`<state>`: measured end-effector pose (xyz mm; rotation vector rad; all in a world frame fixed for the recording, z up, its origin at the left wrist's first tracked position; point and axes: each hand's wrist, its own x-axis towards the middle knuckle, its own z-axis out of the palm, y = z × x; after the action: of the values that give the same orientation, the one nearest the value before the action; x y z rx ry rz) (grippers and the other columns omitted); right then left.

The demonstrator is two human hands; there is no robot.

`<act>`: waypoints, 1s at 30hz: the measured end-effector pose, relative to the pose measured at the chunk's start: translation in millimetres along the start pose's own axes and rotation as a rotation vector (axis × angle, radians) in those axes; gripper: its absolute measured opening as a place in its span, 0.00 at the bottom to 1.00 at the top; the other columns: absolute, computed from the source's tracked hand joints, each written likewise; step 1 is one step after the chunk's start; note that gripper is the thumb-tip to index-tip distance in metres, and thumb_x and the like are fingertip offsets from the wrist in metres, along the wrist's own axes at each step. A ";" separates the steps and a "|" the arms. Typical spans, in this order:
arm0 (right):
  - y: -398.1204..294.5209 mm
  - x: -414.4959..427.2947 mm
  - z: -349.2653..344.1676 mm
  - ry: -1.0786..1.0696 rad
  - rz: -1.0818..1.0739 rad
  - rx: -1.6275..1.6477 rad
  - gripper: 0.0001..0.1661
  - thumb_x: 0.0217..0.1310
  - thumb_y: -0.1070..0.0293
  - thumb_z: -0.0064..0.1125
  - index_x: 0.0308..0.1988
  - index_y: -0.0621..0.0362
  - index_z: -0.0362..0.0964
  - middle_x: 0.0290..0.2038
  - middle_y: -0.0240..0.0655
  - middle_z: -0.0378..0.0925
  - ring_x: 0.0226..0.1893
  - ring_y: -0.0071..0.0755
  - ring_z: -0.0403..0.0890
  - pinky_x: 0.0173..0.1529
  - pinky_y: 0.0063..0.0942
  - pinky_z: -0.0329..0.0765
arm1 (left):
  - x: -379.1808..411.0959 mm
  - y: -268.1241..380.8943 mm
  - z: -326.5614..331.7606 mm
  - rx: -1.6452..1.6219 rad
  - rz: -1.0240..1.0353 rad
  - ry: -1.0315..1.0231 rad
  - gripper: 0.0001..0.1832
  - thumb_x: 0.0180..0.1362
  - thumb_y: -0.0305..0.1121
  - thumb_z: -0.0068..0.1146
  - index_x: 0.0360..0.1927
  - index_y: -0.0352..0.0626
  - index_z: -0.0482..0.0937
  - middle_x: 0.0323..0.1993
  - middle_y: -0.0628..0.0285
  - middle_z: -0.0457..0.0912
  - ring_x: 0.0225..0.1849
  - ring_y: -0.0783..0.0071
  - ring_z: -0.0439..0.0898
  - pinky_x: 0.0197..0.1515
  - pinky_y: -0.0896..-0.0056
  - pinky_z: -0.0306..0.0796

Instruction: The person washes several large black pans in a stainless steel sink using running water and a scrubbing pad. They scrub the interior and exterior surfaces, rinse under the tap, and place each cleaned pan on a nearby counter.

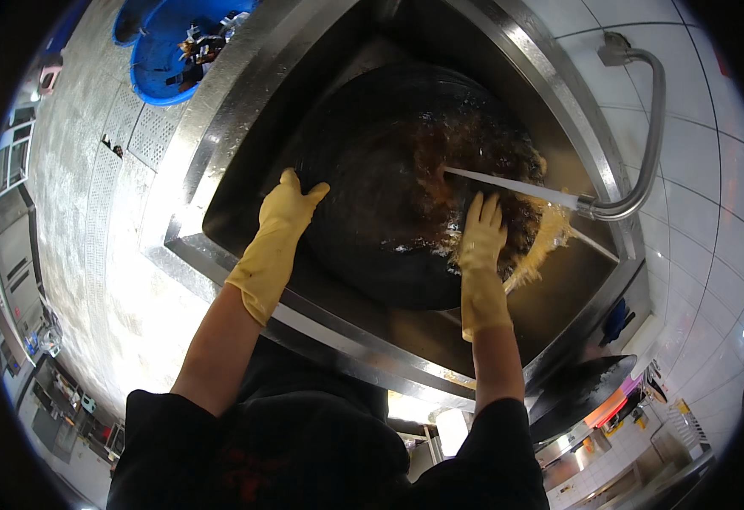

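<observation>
A large dark wok (372, 236) lies in a stainless steel sink (556, 312). From a curved metal faucet (655, 127), a stream of water (512, 183) falls into the wok, where brownish water swirls and spills over the right rim. My left hand (286, 213), in a yellow rubber glove, is at the wok's left rim with thumb and forefinger apart; whether it grips the rim is unclear. My right hand (483, 239), gloved alike, reaches over the near right part of the wok beside the stream, fingers extended. Whether anything lies under its palm is hidden.
Blue plastic tubs (164, 51) stand on the floor at the upper left, one holding mixed items. Floor drain grates (154, 131) lie left of the sink. A second dark wok (579, 395) is at the lower right. White wall tiles (690, 172) rise behind the faucet.
</observation>
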<state>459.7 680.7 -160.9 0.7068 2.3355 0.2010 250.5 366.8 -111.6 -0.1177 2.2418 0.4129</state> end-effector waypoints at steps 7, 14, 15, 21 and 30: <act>-98.4 -135.1 -6.1 -0.143 -0.392 0.715 0.59 0.59 0.81 0.69 0.83 0.32 0.56 0.86 0.61 0.40 0.80 0.71 0.62 0.76 0.56 0.75 | -2.7 13.5 -8.5 -0.016 -0.064 -0.118 0.48 0.71 0.62 0.64 0.77 0.31 0.65 0.56 0.40 0.89 0.60 0.44 0.88 0.62 0.52 0.81; -174.2 20.0 -59.3 0.059 -0.247 0.456 0.59 0.68 0.87 0.52 0.86 0.31 0.43 0.86 0.59 0.43 0.66 0.67 0.80 0.71 0.51 0.81 | 3.0 -10.0 12.9 0.098 0.153 0.197 0.40 0.71 0.61 0.65 0.65 0.32 0.72 0.43 0.46 0.91 0.46 0.47 0.92 0.54 0.51 0.83; -158.8 32.9 -52.2 0.139 -0.255 0.326 0.58 0.69 0.86 0.52 0.86 0.30 0.42 0.86 0.58 0.43 0.64 0.67 0.82 0.70 0.51 0.82 | 0.6 -6.8 7.9 0.063 0.107 0.130 0.43 0.69 0.61 0.67 0.67 0.29 0.71 0.43 0.45 0.91 0.43 0.49 0.91 0.51 0.53 0.83; -33.6 28.7 -56.2 -0.046 0.098 -0.018 0.60 0.67 0.84 0.59 0.86 0.31 0.43 0.89 0.51 0.33 0.80 0.70 0.63 0.67 0.49 0.82 | -2.3 6.2 -5.5 -0.036 0.008 -0.011 0.46 0.66 0.61 0.71 0.67 0.27 0.71 0.35 0.48 0.89 0.35 0.55 0.90 0.44 0.57 0.83; -138.6 -124.3 -1.5 -0.059 -0.234 0.675 0.59 0.60 0.78 0.68 0.85 0.47 0.49 0.85 0.63 0.40 0.81 0.76 0.55 0.74 0.58 0.76 | -10.4 16.3 -10.7 -0.027 -0.038 -0.080 0.38 0.70 0.60 0.67 0.64 0.33 0.73 0.46 0.43 0.91 0.53 0.45 0.91 0.53 0.51 0.83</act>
<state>475.7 497.3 -134.0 0.7195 2.3980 -0.7328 245.8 378.0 -93.2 -0.1557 2.1520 0.4205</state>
